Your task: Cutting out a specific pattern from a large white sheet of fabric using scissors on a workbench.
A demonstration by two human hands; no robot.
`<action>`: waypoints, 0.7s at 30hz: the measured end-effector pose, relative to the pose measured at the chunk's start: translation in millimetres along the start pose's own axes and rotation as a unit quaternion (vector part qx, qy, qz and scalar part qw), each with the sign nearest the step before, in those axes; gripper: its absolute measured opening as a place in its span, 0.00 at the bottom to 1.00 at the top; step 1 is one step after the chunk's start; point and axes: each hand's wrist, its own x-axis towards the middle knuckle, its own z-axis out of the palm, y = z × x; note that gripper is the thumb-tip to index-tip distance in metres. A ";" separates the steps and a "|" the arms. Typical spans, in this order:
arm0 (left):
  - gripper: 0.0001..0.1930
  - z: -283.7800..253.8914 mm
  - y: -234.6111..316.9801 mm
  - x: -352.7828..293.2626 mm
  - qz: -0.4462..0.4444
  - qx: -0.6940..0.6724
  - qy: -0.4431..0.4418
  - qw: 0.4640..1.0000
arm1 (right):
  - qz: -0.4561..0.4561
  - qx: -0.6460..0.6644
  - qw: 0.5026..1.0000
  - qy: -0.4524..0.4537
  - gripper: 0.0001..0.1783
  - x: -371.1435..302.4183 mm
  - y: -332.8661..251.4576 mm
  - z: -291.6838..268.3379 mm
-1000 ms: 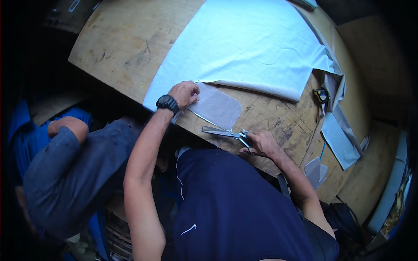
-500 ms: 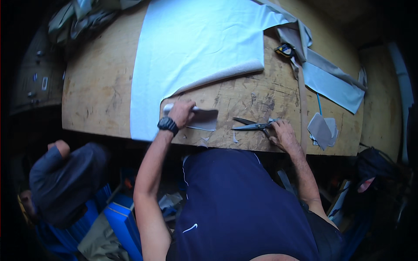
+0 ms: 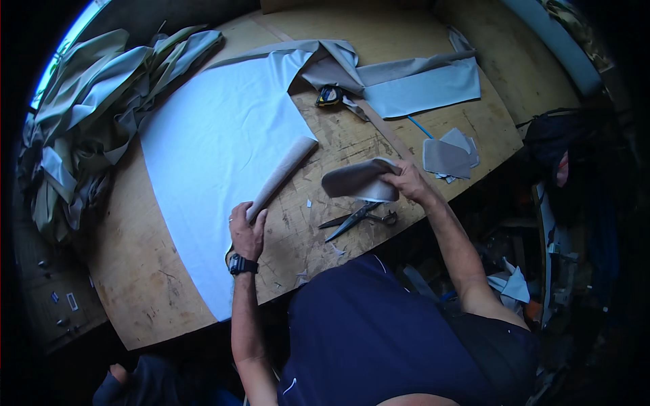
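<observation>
On the scratched wooden table (image 3: pixel 169 284), a long grey fabric strip (image 3: pixel 283 174) is pinched at its near end by the left hand (image 3: pixel 248 230) and points up and right, while a curled grey fabric piece (image 3: pixel 357 181) is gripped by the right hand (image 3: pixel 405 181) just above the scissors (image 3: pixel 359 218).

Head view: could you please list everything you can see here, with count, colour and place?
Wooden worktable: one, brown, fills the centre.
Large pale blue fabric sheet: one, on the table's left half.
Cut grey fabric piece: one, held in the right hand.
Metal scissors: one, dark, on the table under that piece.
Tape measure: one, yellow and black, far side.
Grey-blue fabric strips: several, far right.
Small grey offcuts: a few, right edge.
Heap of greenish-grey cloth: one, left.
Left hand: wristwatch, gripping the sheet's folded-over edge.
Right hand: holding the cut piece.
</observation>
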 end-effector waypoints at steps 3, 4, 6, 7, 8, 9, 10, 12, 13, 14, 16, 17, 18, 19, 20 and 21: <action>0.32 14.2 -68.8 5.9 -0.033 0.067 0.006 0.997 | 0.104 -0.174 0.973 0.106 0.25 6.7 -1.7 -90.9; 0.37 15.8 -78.2 11.5 -0.063 0.075 -0.007 0.995 | 0.135 -0.198 0.960 0.143 0.27 2.2 -3.6 -107.8; 0.44 27.3 -69.8 29.3 -0.024 0.047 -0.083 0.995 | 0.093 -0.371 0.888 0.255 0.29 -6.1 14.3 -121.7; 0.43 32.0 -57.1 33.7 -0.013 0.018 -0.124 0.992 | 0.046 -0.530 0.771 0.351 0.30 -10.0 25.5 -124.5; 0.42 34.9 -41.3 35.6 -0.004 -0.010 -0.163 0.987 | 0.051 -0.530 0.770 0.353 0.30 -9.9 32.1 -119.0; 0.39 37.5 -32.5 32.2 0.010 -0.069 -0.260 0.963 | 0.021 -0.491 0.796 0.354 0.31 -8.8 41.8 -108.3; 0.36 39.5 -23.9 26.8 0.024 -0.127 -0.353 0.927 | -0.009 -0.449 0.819 0.356 0.32 -8.3 49.3 -94.8; 0.24 41.6 -3.0 9.5 0.061 -0.139 -0.383 0.911 | -0.041 -0.446 0.842 0.301 0.26 -13.2 47.1 -45.9; 0.21 40.1 1.8 4.2 0.056 -0.134 -0.357 0.923 | -0.042 -0.435 0.861 0.259 0.24 -14.6 39.1 -16.1; 0.19 38.9 2.4 2.3 0.052 -0.129 -0.330 0.934 | -0.050 -0.406 0.879 0.243 0.22 -14.8 39.9 6.6; 0.17 41.3 -14.6 1.9 0.062 -0.132 -0.217 0.965 | -0.054 -0.339 0.917 0.205 0.17 -9.7 38.9 48.8; 0.15 38.7 -21.6 3.6 0.073 -0.134 -0.100 0.983 | -0.040 -0.339 0.926 0.162 0.18 -4.0 31.0 64.6; 0.14 28.7 -33.3 5.3 0.074 -0.087 -0.037 0.993 | -0.038 -0.337 0.927 0.158 0.18 4.2 26.2 81.6; 0.15 20.6 -54.3 6.8 0.059 -0.034 0.012 0.998 | 0.001 -0.310 0.942 0.131 0.23 12.3 21.7 96.6; 0.17 9.3 -87.9 3.6 0.029 0.028 0.061 0.997 | 0.036 -0.281 0.954 0.099 0.27 21.4 17.1 112.2; 0.20 -7.6 -116.8 -2.3 -0.030 0.077 0.110 0.990 | 0.036 -0.281 0.954 0.097 0.27 29.8 13.4 126.1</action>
